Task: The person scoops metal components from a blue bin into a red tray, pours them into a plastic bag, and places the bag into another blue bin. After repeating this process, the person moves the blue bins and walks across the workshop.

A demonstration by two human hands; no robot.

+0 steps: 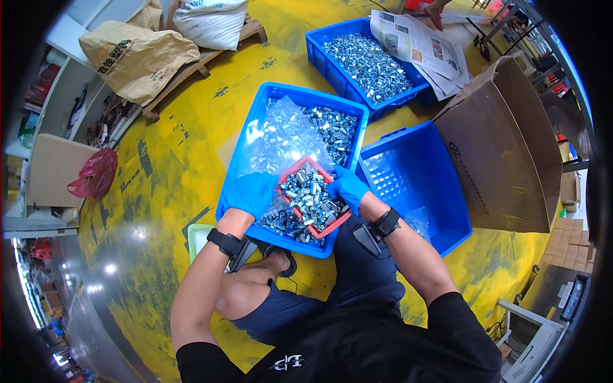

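Both hands wear blue gloves. My left hand [252, 193] grips the left rim of a small red tray [313, 196] heaped with shiny metal nuts. My right hand [347, 186] holds the tray's right side. The tray hangs over the near end of a blue plastic bin [252, 131] on the floor, which holds loose metal nuts [335, 131] and clear plastic bags [281, 137] of them. Black bands sit on both wrists.
An empty blue bin [421, 185] with a clear bag lies to the right, another bin full of nuts [367, 60] behind it. A large cardboard box [504, 147], newspapers [415, 45], tan and white sacks on a pallet [137, 57] and a red bag [96, 175] stand around on the yellow floor.
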